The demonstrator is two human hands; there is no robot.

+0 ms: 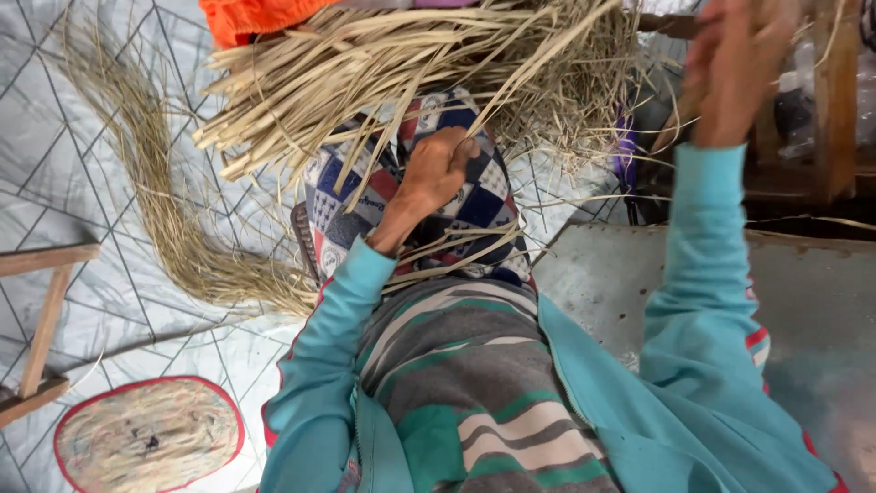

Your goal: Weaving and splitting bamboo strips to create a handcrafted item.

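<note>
Two hands work a bundle of dry straw strips [401, 73] lying across the lap on a checked cloth [474, 201]. The left hand [438, 173] pinches a few strips, fingers closed on them; the right hand [739, 68] is raised and blurred, its grip unclear. A steady, even pull would likely draw strips free without tangling. More straw [155, 210] curves over the floor
</note>
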